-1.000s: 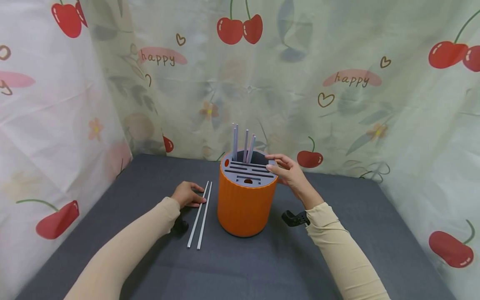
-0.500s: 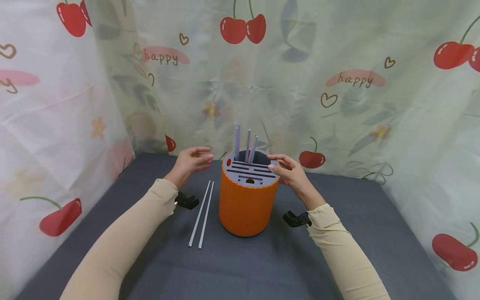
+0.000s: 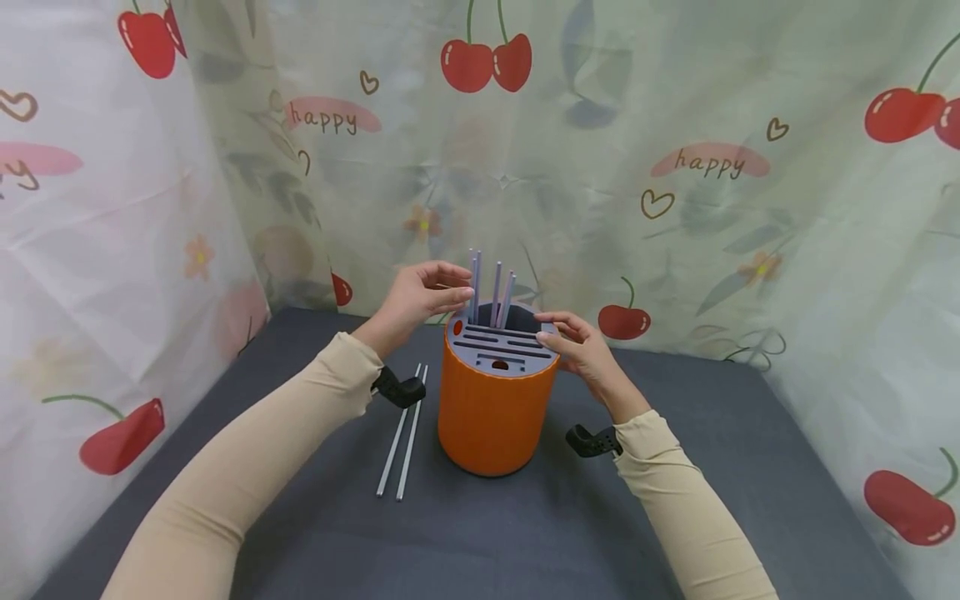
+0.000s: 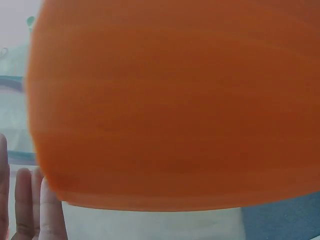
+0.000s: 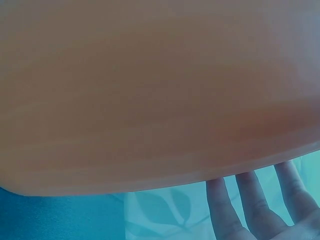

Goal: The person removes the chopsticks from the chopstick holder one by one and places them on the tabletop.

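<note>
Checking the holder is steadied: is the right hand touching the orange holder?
Touching. In the head view the right hand rests its fingers on the grey top rim of the orange holder.

An upright orange holder point(image 3: 491, 412) with a slotted grey top holds pale sticks point(image 3: 475, 285) standing upright.

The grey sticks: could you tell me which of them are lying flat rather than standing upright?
The two sticks on the table, side by side left of the orange holder, lie flat. The other sticks stand upright in the holder's top.
</note>
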A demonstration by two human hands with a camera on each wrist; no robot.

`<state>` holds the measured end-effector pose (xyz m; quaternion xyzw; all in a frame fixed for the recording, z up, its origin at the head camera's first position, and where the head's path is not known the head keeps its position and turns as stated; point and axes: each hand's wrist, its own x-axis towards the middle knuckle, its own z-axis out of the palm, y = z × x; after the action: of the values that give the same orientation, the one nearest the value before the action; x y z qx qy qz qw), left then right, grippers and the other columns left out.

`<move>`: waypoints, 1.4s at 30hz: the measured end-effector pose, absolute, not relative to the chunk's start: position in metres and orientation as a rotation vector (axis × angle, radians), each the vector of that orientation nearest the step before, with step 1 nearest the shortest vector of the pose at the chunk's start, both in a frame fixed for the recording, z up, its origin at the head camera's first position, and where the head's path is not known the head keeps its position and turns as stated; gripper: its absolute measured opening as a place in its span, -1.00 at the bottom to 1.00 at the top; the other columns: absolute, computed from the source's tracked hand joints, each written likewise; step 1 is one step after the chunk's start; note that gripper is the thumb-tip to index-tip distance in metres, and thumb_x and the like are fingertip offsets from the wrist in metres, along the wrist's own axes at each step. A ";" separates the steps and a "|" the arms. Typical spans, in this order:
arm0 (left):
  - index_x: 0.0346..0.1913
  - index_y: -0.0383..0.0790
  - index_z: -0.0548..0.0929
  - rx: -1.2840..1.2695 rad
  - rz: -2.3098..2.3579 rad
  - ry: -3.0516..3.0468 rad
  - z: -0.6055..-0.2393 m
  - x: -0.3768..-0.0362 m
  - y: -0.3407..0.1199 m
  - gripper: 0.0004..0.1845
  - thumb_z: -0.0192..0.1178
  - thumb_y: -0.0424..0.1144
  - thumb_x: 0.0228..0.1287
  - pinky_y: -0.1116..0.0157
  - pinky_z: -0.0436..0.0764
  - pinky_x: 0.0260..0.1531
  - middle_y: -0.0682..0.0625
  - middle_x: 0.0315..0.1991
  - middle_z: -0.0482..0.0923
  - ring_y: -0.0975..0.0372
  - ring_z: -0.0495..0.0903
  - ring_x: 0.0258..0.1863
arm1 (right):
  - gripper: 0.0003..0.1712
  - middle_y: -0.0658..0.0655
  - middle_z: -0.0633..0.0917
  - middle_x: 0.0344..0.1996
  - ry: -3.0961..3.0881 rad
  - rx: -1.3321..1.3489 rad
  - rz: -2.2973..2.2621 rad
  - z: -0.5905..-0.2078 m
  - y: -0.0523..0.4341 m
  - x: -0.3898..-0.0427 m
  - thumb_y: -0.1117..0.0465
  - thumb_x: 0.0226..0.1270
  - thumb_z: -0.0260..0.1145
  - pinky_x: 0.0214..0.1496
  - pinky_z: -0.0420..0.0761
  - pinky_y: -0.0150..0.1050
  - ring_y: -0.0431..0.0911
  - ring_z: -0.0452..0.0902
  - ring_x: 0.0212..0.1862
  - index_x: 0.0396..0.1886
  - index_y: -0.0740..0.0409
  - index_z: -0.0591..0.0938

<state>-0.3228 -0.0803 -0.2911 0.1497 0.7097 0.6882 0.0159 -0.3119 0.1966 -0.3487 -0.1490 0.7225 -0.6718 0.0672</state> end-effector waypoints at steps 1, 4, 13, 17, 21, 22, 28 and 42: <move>0.06 -0.35 0.60 0.461 2.124 2.218 -0.293 -0.324 -0.079 -0.64 0.33 -0.36 0.21 0.18 0.67 0.00 0.02 -0.20 0.62 0.16 0.66 -0.14 | -0.73 0.16 0.35 0.36 2.175 -0.449 -2.025 -0.349 0.197 -0.312 0.15 0.38 0.27 0.18 0.56 0.09 0.13 0.28 0.36 0.05 -0.17 0.58; 0.04 -0.34 0.61 0.460 2.083 2.250 -0.297 -0.325 -0.077 -0.67 0.34 -0.36 0.20 0.20 0.68 -0.02 0.01 -0.22 0.62 0.15 0.67 -0.17 | -0.72 0.16 0.34 0.37 2.179 -0.447 -2.024 -0.350 0.197 -0.312 0.14 0.38 0.27 0.19 0.56 0.09 0.10 0.24 0.39 0.05 -0.17 0.58; -0.03 -0.30 0.62 0.446 2.045 2.274 -0.298 -0.328 -0.076 -0.72 0.34 -0.35 0.21 0.27 0.69 -0.08 0.03 -0.26 0.62 0.25 0.67 -0.25 | -0.69 0.12 0.27 0.43 2.179 -0.438 -2.020 -0.350 0.197 -0.313 0.13 0.38 0.28 0.25 0.47 0.21 0.04 0.01 0.51 0.09 -0.11 0.56; -0.06 -0.30 0.61 0.460 2.088 2.254 -0.295 -0.328 -0.074 -0.76 0.32 -0.38 0.21 0.24 0.70 -0.08 0.03 -0.27 0.60 0.21 0.67 -0.24 | -0.69 0.12 0.27 0.43 2.178 -0.442 -2.017 -0.349 0.197 -0.313 0.13 0.37 0.28 0.24 0.48 0.19 0.05 0.02 0.51 0.09 -0.11 0.56; -0.10 -0.33 0.61 0.571 2.209 2.199 -0.278 -0.325 -0.076 -0.79 0.30 -0.45 0.21 0.21 0.70 -0.09 0.05 -0.30 0.60 0.22 0.67 -0.26 | -0.68 0.13 0.29 0.42 2.178 -0.448 -2.007 -0.348 0.198 -0.313 0.12 0.38 0.27 0.22 0.52 0.15 0.08 0.14 0.46 0.10 -0.10 0.55; -0.10 -0.34 0.60 0.616 2.257 2.175 -0.270 -0.324 -0.077 -0.79 0.30 -0.47 0.21 0.21 0.71 -0.10 0.05 -0.31 0.61 0.22 0.68 -0.28 | -0.68 0.12 0.29 0.41 2.178 -0.448 -2.006 -0.348 0.198 -0.313 0.12 0.38 0.28 0.21 0.53 0.13 0.08 0.17 0.44 0.11 -0.10 0.55; -0.24 -0.23 0.67 0.834 2.659 1.913 -0.208 -0.317 -0.096 -0.80 0.29 -0.56 0.15 0.32 0.73 -0.22 -0.02 -0.36 0.63 0.23 0.68 -0.39 | -0.68 0.14 0.30 0.41 2.180 -0.459 -2.001 -0.348 0.199 -0.312 0.13 0.38 0.27 0.18 0.56 0.08 0.11 0.24 0.40 0.11 -0.07 0.55; 0.26 -0.35 0.48 0.250 2.590 1.981 -0.257 -0.336 -0.167 -0.43 0.32 -0.48 0.14 0.42 0.71 -0.31 0.00 -0.39 0.64 0.30 0.69 -0.42 | -0.69 0.14 0.34 0.37 2.194 -0.454 -1.999 -0.347 0.197 -0.311 0.13 0.38 0.26 0.14 0.60 0.04 0.02 0.40 0.24 0.10 -0.09 0.55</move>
<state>-0.3358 -0.1669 -0.2568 0.0762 0.6045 0.7903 -0.0643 -0.3112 0.1969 -0.3471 -0.1509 0.7288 -0.6643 0.0695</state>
